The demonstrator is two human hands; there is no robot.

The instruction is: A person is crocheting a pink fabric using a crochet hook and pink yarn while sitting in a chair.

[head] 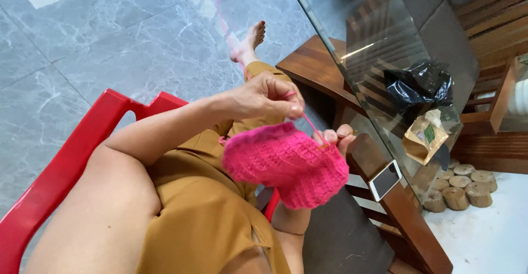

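1. A person sat in a red plastic chair (66,164) and worked on a pink knitted piece (286,164), which hung over the lap just below both hands. This piece is the landmark for everything that follows.
2. The left hand (267,95) hovered just above the knitted piece, fingers pressed together and pinching a strand of pink yarn (313,125), apparently to keep it taut.
3. The right hand (338,137) sat at the far upper edge of the knitted piece and was mostly hidden behind it. Only the fingertips showed, curled against the fabric as if steadying that edge. Whether they pinched a hook or needle could not be told.
4. From above the knitted piece, a thin pink strand ran away across the grey marble floor (110,43), past a bare foot (250,40), towards the top of the view.
5. To the right of the knitted piece stood a glass-topped wooden surface (385,43). It carried a black plastic bag (421,81) and a brown paper pouch (423,139).
6. A phone (385,179) lay on a dark wooden armrest just right of the knitted piece, within easy reach.
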